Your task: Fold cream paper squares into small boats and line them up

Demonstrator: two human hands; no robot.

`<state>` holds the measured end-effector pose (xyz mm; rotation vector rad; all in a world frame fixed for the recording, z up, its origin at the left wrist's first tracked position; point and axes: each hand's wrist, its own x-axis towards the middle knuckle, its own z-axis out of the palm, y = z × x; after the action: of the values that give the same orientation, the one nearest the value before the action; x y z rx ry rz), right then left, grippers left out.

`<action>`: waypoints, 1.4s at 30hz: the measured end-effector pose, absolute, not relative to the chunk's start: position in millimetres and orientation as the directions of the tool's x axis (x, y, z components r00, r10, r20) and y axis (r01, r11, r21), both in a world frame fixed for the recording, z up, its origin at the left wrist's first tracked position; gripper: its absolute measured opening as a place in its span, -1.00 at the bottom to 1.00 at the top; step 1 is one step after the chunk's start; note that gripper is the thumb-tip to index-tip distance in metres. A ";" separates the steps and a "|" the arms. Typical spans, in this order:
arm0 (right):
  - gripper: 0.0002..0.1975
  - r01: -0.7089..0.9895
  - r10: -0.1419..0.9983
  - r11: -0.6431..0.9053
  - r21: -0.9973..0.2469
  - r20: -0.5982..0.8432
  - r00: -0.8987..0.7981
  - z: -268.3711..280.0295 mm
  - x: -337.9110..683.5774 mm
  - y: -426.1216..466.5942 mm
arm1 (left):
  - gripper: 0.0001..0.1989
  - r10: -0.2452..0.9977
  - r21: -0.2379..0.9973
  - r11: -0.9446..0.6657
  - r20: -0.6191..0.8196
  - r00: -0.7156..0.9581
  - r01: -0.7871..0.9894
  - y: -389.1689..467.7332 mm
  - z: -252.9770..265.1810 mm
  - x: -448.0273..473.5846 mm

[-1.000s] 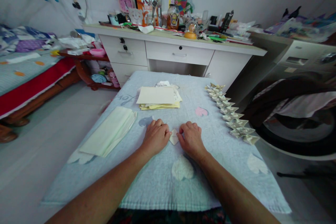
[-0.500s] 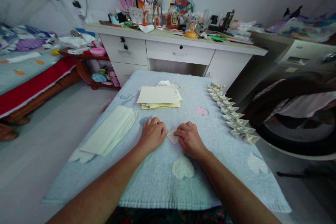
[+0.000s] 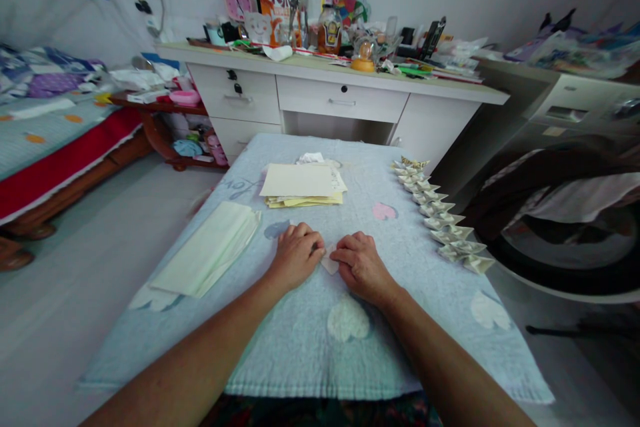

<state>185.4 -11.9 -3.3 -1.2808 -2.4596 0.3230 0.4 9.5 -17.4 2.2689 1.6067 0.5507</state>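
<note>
A small piece of folded white paper [image 3: 329, 265] lies on the cloth-covered table between my two hands. My left hand [image 3: 299, 250] has its fingers curled and pinches the paper's left edge. From the other side, my right hand [image 3: 361, 261] presses curled fingers onto the paper's right part, so some of it is hidden. Beyond my hands sits a stack of cream paper sheets [image 3: 300, 181]. To the left lies a folded pile of pale green paper [image 3: 207, 250]. Several folded paper pieces [image 3: 440, 217] stand in a slanting row on the right.
The table [image 3: 300, 353] wears a light blue cloth. Crumpled white paper [image 3: 311, 158] sits behind the stack. A white desk [image 3: 345, 100] loaded with small items stands past the far edge. A washing machine [image 3: 565, 113] is at the right, a bed [image 3: 65, 127] at the left.
My left hand has moved slightly right, bringing its fingertips onto the paper's left edge. My right hand stays nearly in place on the paper.
</note>
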 end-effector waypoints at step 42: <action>-0.72 0.727 0.774 0.627 -0.282 0.120 -0.621 12.7 197.3 -15.4 | -0.81 0.898 0.539 -0.423 0.141 0.416 0.729 14.4 -17.8 2.1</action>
<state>197.3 -15.4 12.7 -1.2289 -2.6206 0.3029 2.1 14.4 -17.8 2.2809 1.3902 0.5854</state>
